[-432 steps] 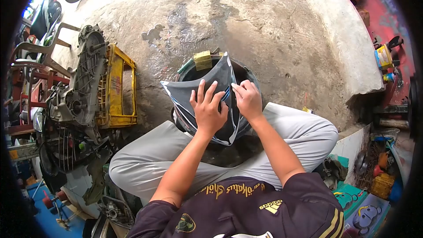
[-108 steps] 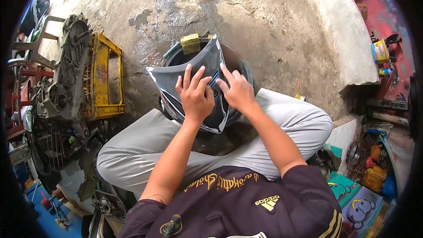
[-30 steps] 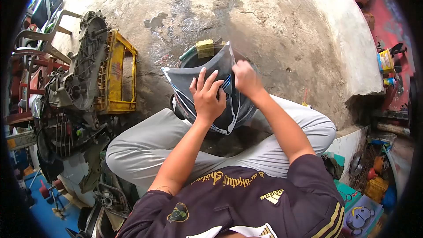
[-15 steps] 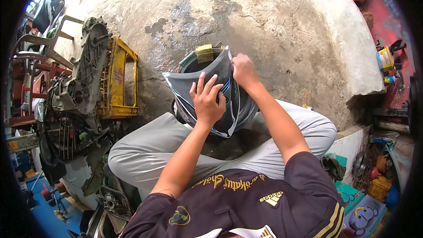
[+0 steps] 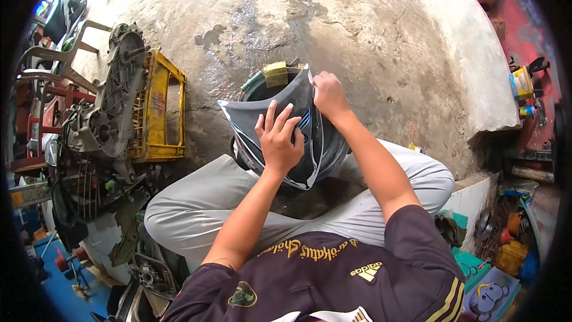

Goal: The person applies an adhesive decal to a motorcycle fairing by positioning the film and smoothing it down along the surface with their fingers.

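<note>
A dark grey panel (image 5: 256, 110) with white edges and blue stripes lies tilted across a round black bucket (image 5: 333, 149) between my legs. My left hand (image 5: 279, 140) rests on the panel's face with its fingers spread. My right hand (image 5: 329, 95) is closed at the panel's upper right edge; what its fingers pinch there is too small to make out. A yellow sponge-like block (image 5: 275, 74) sits on the bucket's far rim, above the panel.
At the left stand a yellow crate (image 5: 158, 149), a metal engine casing (image 5: 122, 83) and a brown chair (image 5: 71, 53). A concrete ledge (image 5: 471, 59) runs along the right. Boxes and assorted parts lie at the lower right.
The panel's lower tip has shifted slightly down and toward me. My right hand has moved a little to the left along the panel's edge. My left hand stays on the face.
</note>
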Action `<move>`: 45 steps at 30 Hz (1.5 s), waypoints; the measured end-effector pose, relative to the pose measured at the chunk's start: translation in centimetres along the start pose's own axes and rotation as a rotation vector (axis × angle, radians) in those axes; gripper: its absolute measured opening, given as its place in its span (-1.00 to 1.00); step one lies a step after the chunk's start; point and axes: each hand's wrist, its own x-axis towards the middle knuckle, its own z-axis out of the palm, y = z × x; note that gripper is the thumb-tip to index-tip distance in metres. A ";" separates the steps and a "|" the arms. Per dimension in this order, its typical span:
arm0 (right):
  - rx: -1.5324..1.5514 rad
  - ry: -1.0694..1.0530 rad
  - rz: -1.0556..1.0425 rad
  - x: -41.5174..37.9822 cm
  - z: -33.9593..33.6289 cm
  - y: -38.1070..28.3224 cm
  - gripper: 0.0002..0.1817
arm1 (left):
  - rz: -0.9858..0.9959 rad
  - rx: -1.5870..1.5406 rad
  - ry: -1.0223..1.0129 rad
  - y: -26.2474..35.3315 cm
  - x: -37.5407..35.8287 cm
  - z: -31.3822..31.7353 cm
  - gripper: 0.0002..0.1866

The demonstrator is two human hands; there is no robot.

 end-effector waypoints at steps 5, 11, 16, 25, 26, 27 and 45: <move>-0.052 -0.024 -0.038 -1.8 -1.1 -1.2 -0.88 | 0.000 -0.012 0.001 -0.1 -0.1 0.0 -0.73; 0.019 -0.137 -0.121 -4.3 -2.3 -1.8 -0.92 | -0.022 -0.006 -0.022 -0.1 0.1 0.0 -0.70; 0.064 -0.017 -0.047 0.3 -0.4 0.8 -0.88 | -0.023 -0.016 -0.014 0.0 0.1 0.1 -0.71; 0.070 -0.122 -0.026 -5.6 -2.4 -2.8 -0.92 | -0.029 -0.013 -0.027 0.1 0.1 0.0 -0.72; 0.106 -0.123 -0.016 -6.1 -2.6 -3.0 -0.92 | -0.028 -0.016 -0.031 0.1 0.1 0.0 -0.72; 0.119 -0.096 0.004 -5.9 -2.5 -3.1 -0.92 | -0.026 -0.013 -0.025 0.1 0.1 0.0 -0.72; 0.105 -0.067 0.049 -6.1 -1.4 -2.7 -0.88 | 0.004 0.016 -0.005 -0.1 -0.2 0.4 -0.72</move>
